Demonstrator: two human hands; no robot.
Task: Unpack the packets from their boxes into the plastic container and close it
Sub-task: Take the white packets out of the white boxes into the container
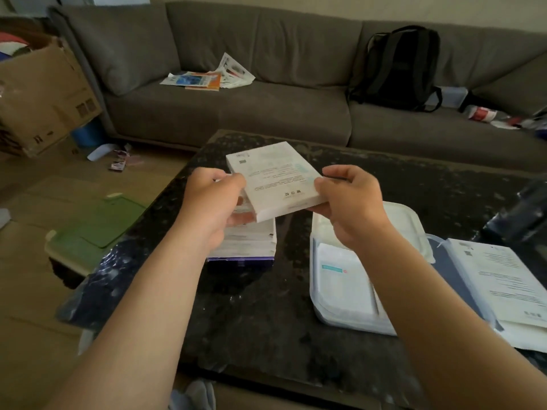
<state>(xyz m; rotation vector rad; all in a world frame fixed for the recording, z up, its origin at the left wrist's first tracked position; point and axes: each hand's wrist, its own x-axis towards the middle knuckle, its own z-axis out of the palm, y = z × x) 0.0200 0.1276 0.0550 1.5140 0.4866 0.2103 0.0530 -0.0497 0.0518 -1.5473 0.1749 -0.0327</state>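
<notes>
Two boxes show. One white box [275, 179] is held above the counter [260, 315], the left hand [216, 202] and right hand [346, 202] gripping its opposite sides with curled fingers [337, 173]. A second box [248, 247] lies under the left hand. By the right edge sits one clear plastic container [316, 309], open, with one packet [343, 279] inside and its lid [405, 223] just behind. A black backpack [399, 69] sits on the sofa [236, 113] beyond.
</notes>
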